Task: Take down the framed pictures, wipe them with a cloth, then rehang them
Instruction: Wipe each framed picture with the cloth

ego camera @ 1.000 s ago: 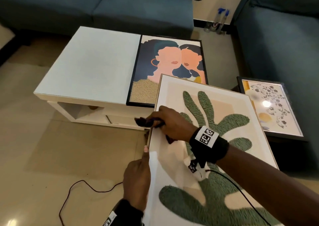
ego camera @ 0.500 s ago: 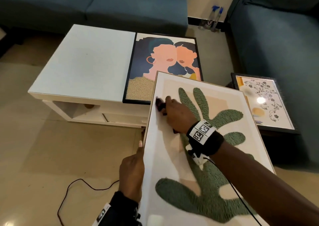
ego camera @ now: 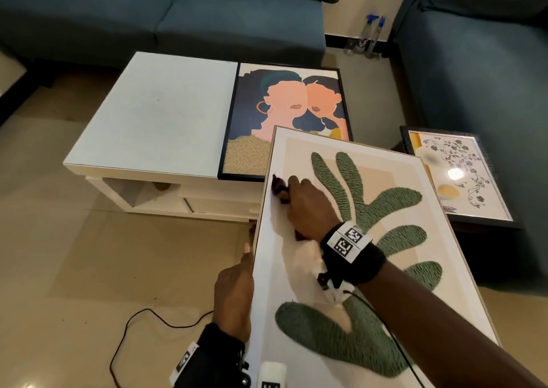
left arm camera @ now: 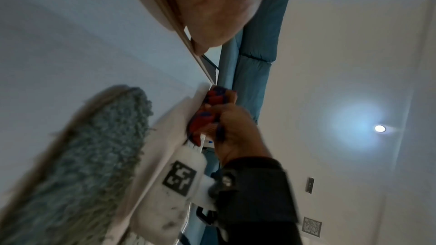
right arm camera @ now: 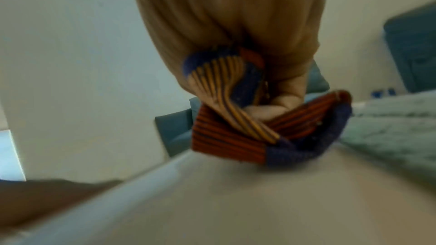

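The big leaf picture [ego camera: 394, 198] was tilted, held up near the person, with its far end over the white desk [ego camera: 154, 115]. The left hand [ego camera: 234, 295] held its left edge, fingers curled round the frame. The right hand [ego camera: 308, 206] pressed a striped cloth [ego camera: 280, 189] on the glass near the far left corner, with its fingers closed on the cloth. A picture of two faces [ego camera: 287, 112] lay flat on the right part of the desk. A flower picture [ego camera: 456, 174] lay to the right, next to the blue sofa [ego camera: 480, 70].
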